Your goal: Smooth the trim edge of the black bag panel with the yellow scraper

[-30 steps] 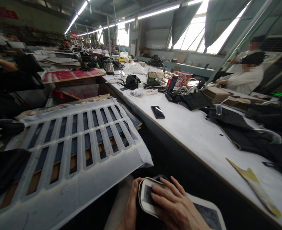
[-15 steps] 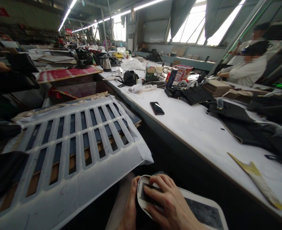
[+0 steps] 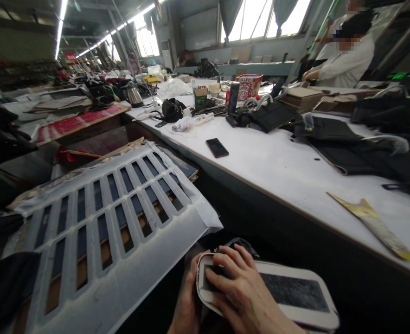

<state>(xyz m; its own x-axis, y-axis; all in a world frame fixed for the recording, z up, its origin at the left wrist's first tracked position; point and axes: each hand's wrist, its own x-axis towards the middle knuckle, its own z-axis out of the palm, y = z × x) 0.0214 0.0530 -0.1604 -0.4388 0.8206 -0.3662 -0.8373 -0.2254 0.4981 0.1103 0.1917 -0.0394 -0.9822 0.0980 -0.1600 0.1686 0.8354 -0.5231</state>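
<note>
A long rounded piece (image 3: 291,292) with a pale rim and a dark rectangular centre lies low in front of me, at the bottom of the view. My left hand (image 3: 190,297) grips its left end from the side, fingers along the rim. Over the same end rests my right hand (image 3: 241,287), its fingers bent and pressing on the dark strip and rim. The palm hides part of the surface, and the underside cannot be seen.
A white slotted sheet (image 3: 97,278) lies at left. On the white table (image 3: 260,171) are a phone (image 3: 217,147), a yellow-edged tool (image 3: 374,225), black bags (image 3: 333,134) and a kettle (image 3: 134,96). A person in white (image 3: 347,60) stands far right.
The view has shifted, so the table and its things appear further left and higher. More of the rounded piece shows at its right end. Both hands stay on its left end.
</note>
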